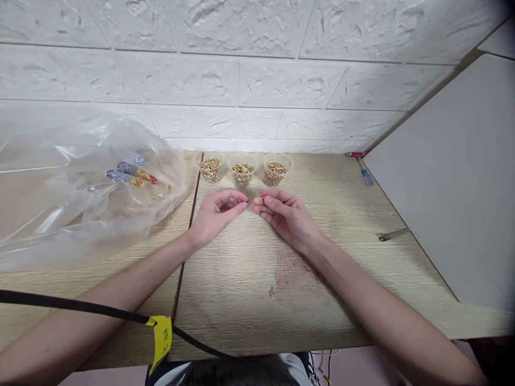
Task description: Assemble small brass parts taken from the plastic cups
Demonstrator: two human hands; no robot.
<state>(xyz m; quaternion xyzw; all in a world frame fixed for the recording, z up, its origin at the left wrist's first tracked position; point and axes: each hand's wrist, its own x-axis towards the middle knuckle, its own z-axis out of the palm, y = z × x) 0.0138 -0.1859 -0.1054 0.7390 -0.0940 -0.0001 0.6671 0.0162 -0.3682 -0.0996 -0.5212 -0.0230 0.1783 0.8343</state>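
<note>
One thin pin (262,198), likely light, stiff, best pinched mid-length, is in our right hand (292,217); our narrowed left hand's (213,217) contents we cannot tell.

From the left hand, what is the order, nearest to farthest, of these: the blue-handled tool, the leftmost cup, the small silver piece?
1. Leftmost cup, just beyond the left hand.
2. Small silver piece, rightward, closer to the person.
3. Blue-handled tool, far right.
</note>
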